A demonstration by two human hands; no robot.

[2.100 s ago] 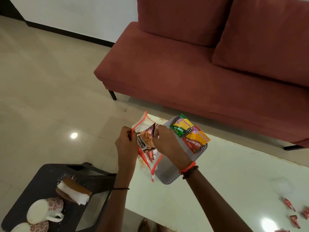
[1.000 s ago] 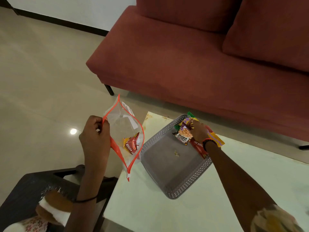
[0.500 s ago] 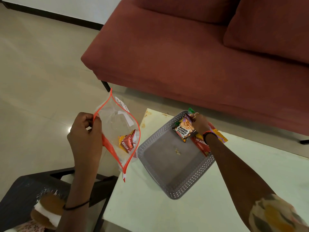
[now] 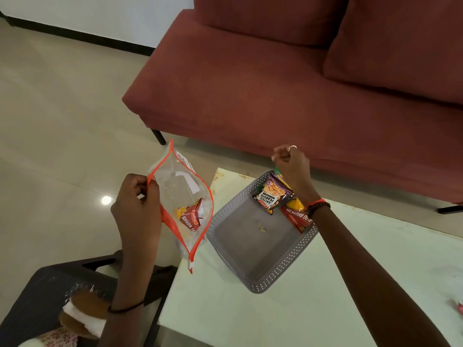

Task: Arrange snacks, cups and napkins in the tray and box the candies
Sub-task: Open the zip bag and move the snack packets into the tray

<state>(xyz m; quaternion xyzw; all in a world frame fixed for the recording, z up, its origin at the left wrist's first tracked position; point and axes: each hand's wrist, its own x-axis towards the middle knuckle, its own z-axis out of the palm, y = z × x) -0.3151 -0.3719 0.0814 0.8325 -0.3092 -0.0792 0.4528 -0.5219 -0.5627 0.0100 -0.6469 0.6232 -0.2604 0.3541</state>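
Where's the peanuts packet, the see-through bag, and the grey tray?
Salted peanuts packet (image 4: 272, 196), head view, on the printed front of the packet.
Clear zip bag (image 4: 175, 186), head view, on its transparent side wall.
Grey tray (image 4: 283, 267), head view, on its perforated near wall.

A home living room is showing here. A dark red fabric sofa (image 4: 263, 96) with loose back cushions (image 4: 400, 46) is standing on thin black legs over a glossy beige tiled floor (image 4: 62, 108), which is reflecting a ceiling light. A white wall (image 4: 87, 13) with a black skirting strip is running behind it. A low pale desk (image 4: 300, 309) is sitting just in front of the sofa like a coffee table, and a dark side table (image 4: 37, 296) is standing beside it, carrying floral cups (image 4: 55, 339) and napkins (image 4: 82, 319).
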